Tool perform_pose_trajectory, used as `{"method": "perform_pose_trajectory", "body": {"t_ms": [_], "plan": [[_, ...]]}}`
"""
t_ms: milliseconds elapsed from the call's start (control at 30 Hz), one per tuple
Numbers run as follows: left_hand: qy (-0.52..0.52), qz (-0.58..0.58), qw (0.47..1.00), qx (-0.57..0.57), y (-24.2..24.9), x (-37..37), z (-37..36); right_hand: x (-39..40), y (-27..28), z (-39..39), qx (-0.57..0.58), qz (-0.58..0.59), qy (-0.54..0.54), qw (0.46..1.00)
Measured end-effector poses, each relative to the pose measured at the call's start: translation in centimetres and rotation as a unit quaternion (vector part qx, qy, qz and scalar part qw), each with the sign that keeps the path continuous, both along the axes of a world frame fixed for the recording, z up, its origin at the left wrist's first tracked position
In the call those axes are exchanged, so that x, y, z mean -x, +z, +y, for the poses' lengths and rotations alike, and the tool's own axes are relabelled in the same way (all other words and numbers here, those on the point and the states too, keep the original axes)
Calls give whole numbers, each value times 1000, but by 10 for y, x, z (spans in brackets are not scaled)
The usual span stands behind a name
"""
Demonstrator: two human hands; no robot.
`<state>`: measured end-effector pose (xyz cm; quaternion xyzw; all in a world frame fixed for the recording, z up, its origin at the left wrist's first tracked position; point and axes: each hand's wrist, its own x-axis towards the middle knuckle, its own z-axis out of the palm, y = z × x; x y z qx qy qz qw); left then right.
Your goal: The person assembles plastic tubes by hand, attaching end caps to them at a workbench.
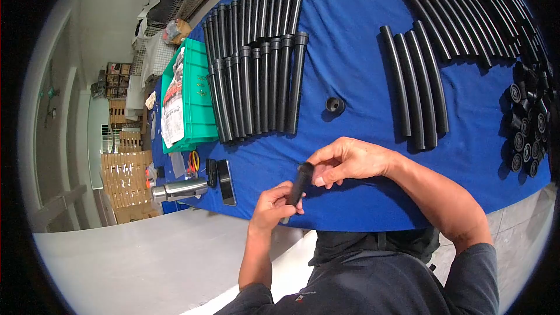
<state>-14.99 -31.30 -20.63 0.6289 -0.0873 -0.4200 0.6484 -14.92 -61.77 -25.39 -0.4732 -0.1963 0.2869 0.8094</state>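
Observation:
My left hand (273, 209) is closed around a short-looking, motion-blurred black tube (298, 189), tilted up and to the right near the table's front edge. A wider black cap (305, 168) sits at its upper end. My right hand (356, 162) reaches in from the right, its thumb and curled fingers pinched at that capped end. Beyond my hands a loose black cap (334, 105) rests on the blue cloth (356, 76). Several uncapped black tubes (415, 84) lie to the right of it.
Rows of capped black tubes (256, 87) fill the left side, beside a green crate (195, 96) holding paper. More tubes (446, 17) and a pile of black caps (528, 131) lie right. A phone (226, 182), a steel bottle (181, 189) and scissors (193, 160) stay front left.

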Motion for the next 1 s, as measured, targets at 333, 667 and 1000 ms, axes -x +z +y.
{"method": "perform_pose_trajectory", "body": {"t_ms": [333,667,1000], "plan": [[341,215,865,299,-47,32,-32,-1,10,-3,116,-64,5,991],[411,274,835,242,-37,46,-37,5,9,8,102,-53,-33,993],[48,-572,786,-231,14,38,-38,6,9,6,11,25,-28,999]]}}
